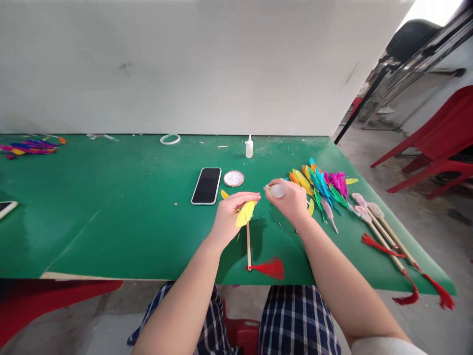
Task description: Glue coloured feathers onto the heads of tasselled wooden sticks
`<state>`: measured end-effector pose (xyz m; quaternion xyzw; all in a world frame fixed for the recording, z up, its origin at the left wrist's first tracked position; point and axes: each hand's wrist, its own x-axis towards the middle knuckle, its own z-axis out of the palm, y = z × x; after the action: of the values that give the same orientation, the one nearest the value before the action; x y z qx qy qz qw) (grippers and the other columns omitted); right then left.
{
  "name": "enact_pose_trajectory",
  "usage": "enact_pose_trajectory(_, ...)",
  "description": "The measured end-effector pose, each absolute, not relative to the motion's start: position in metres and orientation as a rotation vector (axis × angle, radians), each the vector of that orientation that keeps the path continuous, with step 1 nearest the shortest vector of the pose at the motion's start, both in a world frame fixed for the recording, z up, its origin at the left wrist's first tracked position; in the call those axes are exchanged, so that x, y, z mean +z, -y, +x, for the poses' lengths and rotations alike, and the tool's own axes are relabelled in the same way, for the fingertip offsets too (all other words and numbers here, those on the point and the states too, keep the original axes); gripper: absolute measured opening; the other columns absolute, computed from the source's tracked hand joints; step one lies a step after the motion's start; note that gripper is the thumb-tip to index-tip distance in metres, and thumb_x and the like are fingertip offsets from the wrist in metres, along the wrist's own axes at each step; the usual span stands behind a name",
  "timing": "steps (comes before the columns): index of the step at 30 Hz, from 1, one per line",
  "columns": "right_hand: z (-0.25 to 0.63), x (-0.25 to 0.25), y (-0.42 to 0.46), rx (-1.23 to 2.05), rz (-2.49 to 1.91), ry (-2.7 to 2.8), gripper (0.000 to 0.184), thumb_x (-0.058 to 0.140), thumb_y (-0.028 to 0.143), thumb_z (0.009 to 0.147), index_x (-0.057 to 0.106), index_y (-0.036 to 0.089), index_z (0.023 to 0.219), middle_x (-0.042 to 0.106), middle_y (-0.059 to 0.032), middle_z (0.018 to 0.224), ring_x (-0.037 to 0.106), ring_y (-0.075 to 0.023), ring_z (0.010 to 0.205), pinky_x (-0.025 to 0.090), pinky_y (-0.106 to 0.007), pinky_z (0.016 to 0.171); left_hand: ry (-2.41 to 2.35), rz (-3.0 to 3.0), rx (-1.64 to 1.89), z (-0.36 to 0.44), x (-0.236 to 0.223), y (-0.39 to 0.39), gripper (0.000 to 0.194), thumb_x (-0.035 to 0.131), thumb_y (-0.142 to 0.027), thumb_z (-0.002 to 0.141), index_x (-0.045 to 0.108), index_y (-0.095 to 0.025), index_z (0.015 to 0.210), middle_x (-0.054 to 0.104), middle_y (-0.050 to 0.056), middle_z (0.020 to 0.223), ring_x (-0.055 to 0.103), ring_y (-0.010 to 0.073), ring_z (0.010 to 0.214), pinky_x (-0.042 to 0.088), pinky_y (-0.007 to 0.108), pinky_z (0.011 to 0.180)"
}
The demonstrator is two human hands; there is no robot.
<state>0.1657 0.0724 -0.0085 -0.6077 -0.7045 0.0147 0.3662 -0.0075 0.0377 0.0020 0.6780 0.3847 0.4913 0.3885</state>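
Observation:
My left hand (229,215) is closed on a yellow feather (245,214), held above the table. Below it, a flat wooden stick (249,246) with a red tassel (269,268) at its near end lies on the green table; its far end is hidden under the hand. Another bit of yellow feather (224,195) shows past my left fingers. In my right hand (291,199) is a small white glue bottle (277,191), its round base towards me and its nozzle pointing left, a short gap from my left fingertips.
Colourful feathers (320,185) lie in a pile to the right, beside several tasselled sticks (382,231). Behind my hands are a phone (206,186), a round lid (234,178), a second bottle (249,147) and a tape ring (170,139). A grey partition (166,69) closes the back.

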Motion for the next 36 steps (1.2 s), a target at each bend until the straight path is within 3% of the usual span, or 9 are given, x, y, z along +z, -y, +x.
enact_pose_trajectory(13, 0.1615, -0.0026, -0.0676, 0.029, -1.523, 1.861, 0.038, 0.047, 0.053, 0.075, 0.050, 0.020, 0.056, 0.054, -0.0049, 0.059, 0.052, -0.0170, 0.061, 0.038, -0.028, 0.058, -1.031, 1.767, 1.216, -0.0158, 0.0007, -0.0365, 0.018, 0.057, -0.017, 0.077, 0.067, -0.019, 0.092, 0.066, 0.006, 0.101, 0.061, 0.0172, 0.094, 0.051, 0.028, 0.080)
enact_pose_trajectory(23, 0.1569, -0.0027, -0.0653, 0.244, -1.456, 1.851, 0.046, 0.048, 0.056, 0.073, 0.032, 0.019, 0.050, 0.039, 0.0011, 0.052, 0.038, -0.0099, 0.051, 0.028, -0.024, 0.049, -1.074, 1.690, 1.231, -0.0142, 0.0001, -0.0362, 0.021, 0.057, -0.024, 0.078, 0.066, -0.019, 0.096, 0.066, 0.005, 0.100, 0.063, 0.0170, 0.091, 0.052, 0.028, 0.080)
enact_pose_trajectory(31, 0.1572, -0.0026, -0.0655, 0.668, -1.522, 1.814, 0.052, 0.045, 0.063, 0.072, 0.032, 0.018, 0.048, 0.035, 0.0036, 0.045, 0.032, -0.0079, 0.047, 0.023, -0.023, 0.046, -1.064, 1.528, 1.258, -0.0122, 0.0005, -0.0360, 0.023, 0.056, -0.031, 0.080, 0.065, -0.017, 0.096, 0.067, 0.006, 0.099, 0.065, 0.0177, 0.088, 0.053, 0.031, 0.081)
enact_pose_trajectory(36, 0.1558, -0.0008, -0.0643, 0.717, -1.539, 1.867, 0.051, 0.046, 0.064, 0.070, 0.037, 0.018, 0.049, 0.039, 0.0029, 0.046, 0.034, -0.0082, 0.048, 0.023, -0.023, 0.046, -1.067, 1.513, 1.274, -0.0118, -0.0014, -0.0379, 0.025, 0.057, -0.033, 0.079, 0.065, -0.015, 0.096, 0.068, 0.007, 0.098, 0.066, 0.0176, 0.085, 0.054, 0.030, 0.079)
